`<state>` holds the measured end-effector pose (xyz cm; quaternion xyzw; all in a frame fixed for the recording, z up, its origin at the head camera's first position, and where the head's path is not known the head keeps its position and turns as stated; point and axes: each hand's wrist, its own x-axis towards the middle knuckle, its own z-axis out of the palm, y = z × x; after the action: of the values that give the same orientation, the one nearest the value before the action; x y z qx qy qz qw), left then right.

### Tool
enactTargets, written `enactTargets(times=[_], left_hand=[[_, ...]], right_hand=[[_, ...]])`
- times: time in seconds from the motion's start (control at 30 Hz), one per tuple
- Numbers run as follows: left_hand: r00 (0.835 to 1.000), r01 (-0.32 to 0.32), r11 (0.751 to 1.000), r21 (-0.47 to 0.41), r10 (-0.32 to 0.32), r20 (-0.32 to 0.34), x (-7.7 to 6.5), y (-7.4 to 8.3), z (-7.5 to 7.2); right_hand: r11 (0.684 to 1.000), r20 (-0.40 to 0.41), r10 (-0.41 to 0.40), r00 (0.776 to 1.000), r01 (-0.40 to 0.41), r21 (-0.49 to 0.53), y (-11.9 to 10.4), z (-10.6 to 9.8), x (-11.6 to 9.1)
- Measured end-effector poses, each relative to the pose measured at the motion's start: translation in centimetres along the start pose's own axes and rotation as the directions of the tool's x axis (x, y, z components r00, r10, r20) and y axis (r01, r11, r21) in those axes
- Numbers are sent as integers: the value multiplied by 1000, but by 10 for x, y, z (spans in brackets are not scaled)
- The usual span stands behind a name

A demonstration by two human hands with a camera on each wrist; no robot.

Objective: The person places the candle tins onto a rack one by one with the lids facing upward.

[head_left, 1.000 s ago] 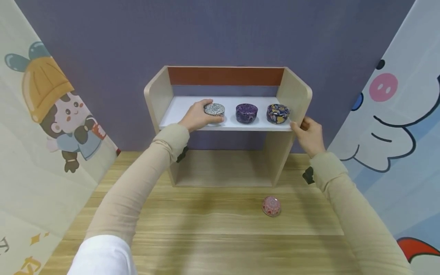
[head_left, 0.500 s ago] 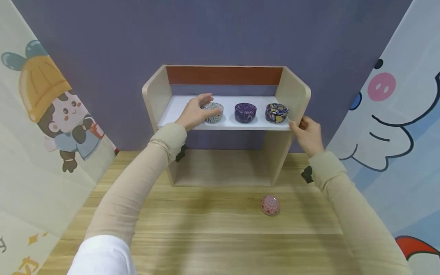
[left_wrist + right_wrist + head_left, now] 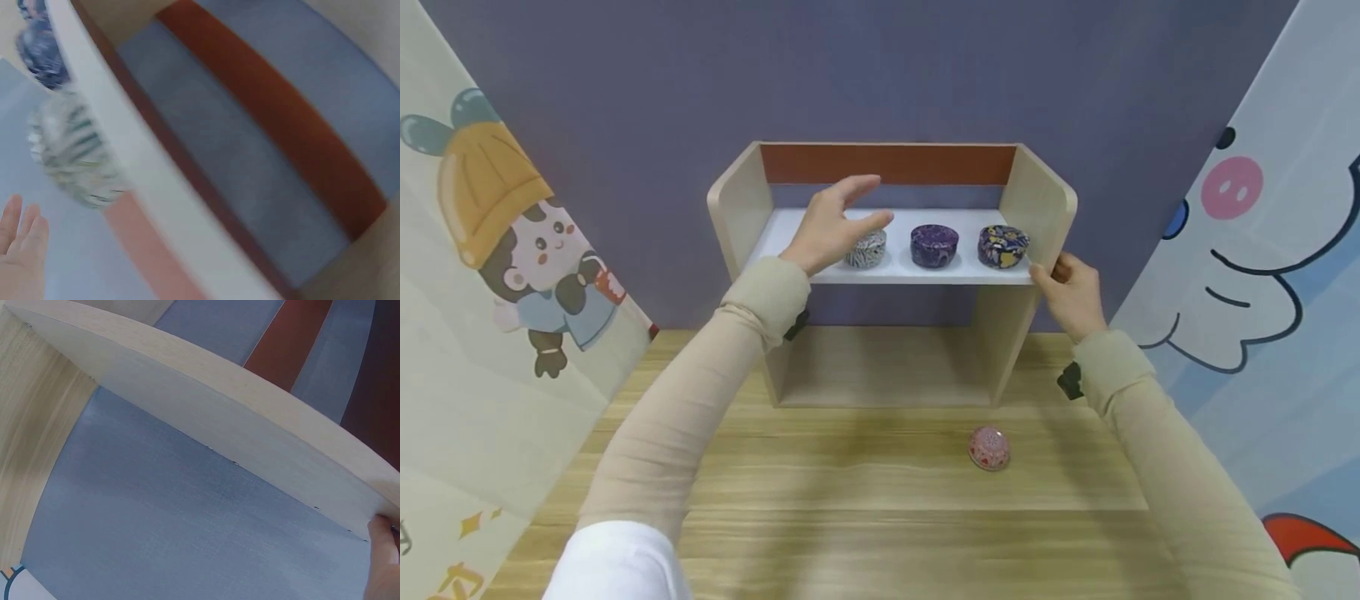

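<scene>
My left hand [image 3: 831, 225], thumb and fingers spread, hovers over the left part of the white shelf board [image 3: 820, 271]. Just below it sits a round tin [image 3: 868, 251] with a black-and-white leafy pattern, its top partly hidden by the hand. To the right stand a purple patterned tin [image 3: 934, 247] and a navy, yellow and white floral tin [image 3: 1003, 247], spaced apart in a row. My right hand [image 3: 1075, 296] grips the front edge of the wooden shelf's right side panel [image 3: 1045, 212]. In the left wrist view the leafy tin [image 3: 78, 150] appears blurred, away from the fingertips.
A pink-red patterned tin [image 3: 989, 448] lies on the wood-grain table [image 3: 880, 475] in front of the shelf. Below the white board is an open lower compartment [image 3: 887, 362]. Cartoon-printed cloths flank both sides, and a grey-blue backdrop [image 3: 880, 75] stands behind.
My left hand has released the leafy tin and risen above it, fingers spreading. The tin stays on the board. My right hand keeps its grip on the side panel.
</scene>
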<state>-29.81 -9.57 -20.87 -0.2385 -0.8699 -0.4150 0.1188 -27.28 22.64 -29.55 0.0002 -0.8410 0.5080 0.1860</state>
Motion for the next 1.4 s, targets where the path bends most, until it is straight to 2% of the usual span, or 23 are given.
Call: enactTargets(times=[0.13,0.27,0.43,0.57,0.67,0.8,0.87,0.93,1.0,1.1,1.17,1.23,1.4], left_hand=[[995,-98,992,80,97,16,-9,19,2],[979,-201,973,113,196,51,-21,34,9],[949,-310,943,124,297,107,-36,44,24],[916,-386,914,126,364,171,-50,44,40],[897,-416,897,147,379,226,-61,42,53],[884,-423,888,178,362,295,-75,37,70],[870,-437,880,187,360,338,-81,32,79],[840,-476,855,207,371,396,-86,25,89],[801,-523,820,232,379,463,-93,18,99],[734,-610,744,273,400,549,-103,5,117],[696,-656,695,295,406,592,-109,-1,130],[665,-699,642,317,418,620,-114,-6,143],[590,-781,528,334,447,672,-123,-17,174]], right_hand=[[1000,-6,-4,1000,4,-1,-2,-1,0],[1000,-3,-8,1000,8,-5,-4,-1,0],[1000,-6,-5,1000,5,2,-4,-1,0],[1000,-13,-7,1000,7,-4,-3,-1,0],[1000,-11,-9,1000,9,-11,-3,-1,0],[1000,-3,-3,1000,2,-15,-1,0,1],[1000,-2,-1,1000,1,-14,-1,0,0],[1000,-3,-3,1000,3,-14,0,1,0],[1000,-1,-7,1000,7,-10,1,1,0],[1000,6,-5,1000,6,-13,2,2,0],[1000,9,1,1000,-1,-14,2,2,-1],[1000,8,5,1000,-4,-15,3,2,-1],[1000,-5,-1,1000,1,-20,1,1,0]])
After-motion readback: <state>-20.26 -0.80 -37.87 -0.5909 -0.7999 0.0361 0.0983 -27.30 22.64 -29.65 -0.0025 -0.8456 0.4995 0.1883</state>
